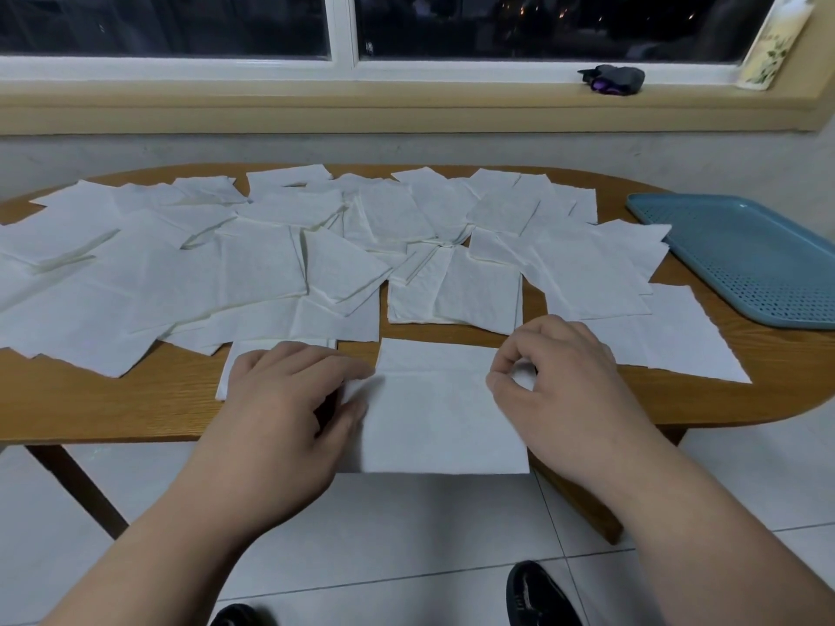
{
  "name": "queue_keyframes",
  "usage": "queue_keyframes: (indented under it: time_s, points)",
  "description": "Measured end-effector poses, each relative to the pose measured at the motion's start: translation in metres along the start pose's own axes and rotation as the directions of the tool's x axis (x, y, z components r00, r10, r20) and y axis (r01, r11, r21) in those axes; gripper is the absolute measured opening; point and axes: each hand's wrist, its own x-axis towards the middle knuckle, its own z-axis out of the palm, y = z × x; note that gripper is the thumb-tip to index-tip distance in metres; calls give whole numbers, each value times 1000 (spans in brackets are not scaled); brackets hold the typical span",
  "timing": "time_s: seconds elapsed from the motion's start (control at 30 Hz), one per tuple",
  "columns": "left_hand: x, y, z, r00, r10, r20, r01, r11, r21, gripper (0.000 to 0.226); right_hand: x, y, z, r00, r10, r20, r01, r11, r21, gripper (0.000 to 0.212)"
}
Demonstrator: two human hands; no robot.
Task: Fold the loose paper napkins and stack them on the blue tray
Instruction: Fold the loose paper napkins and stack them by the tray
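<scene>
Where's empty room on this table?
The blue tray is bare. Bare wood shows at the table's near edge, left of the left hand and right of the right hand. Loose napkins crowd everything behind.

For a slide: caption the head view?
Left hand and right hand hold a napkin; loose napkins litter the table beside blue tray.

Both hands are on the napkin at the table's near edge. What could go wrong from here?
The napkin overhangs the table; if the left hand or right hand loosens its grip, it may slip to the floor. The loose napkins lie overlapped behind, so a folding sweep could drag some. The tray sits far right; reaching there may brush them.
</scene>
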Motion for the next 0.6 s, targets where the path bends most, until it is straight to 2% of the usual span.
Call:
queue_keyframes:
  time_s: [0.17, 0.3, 0.6]
  points:
    - [0, 1, -1, 1000, -18, 5, 18, 1000, 6, 29, 5, -7, 3, 1000, -27, 16, 27, 1000, -8, 2]
    - [1, 1, -2, 1000, -25, 14, 25, 1000, 4, 27, 9, -9, 7, 999, -34, 26, 35, 999, -36, 13]
    - [2, 1, -2, 999, -41, 12, 41, 999, -6, 26, 7, -7, 6, 998, -56, 21, 57, 997, -50, 20]
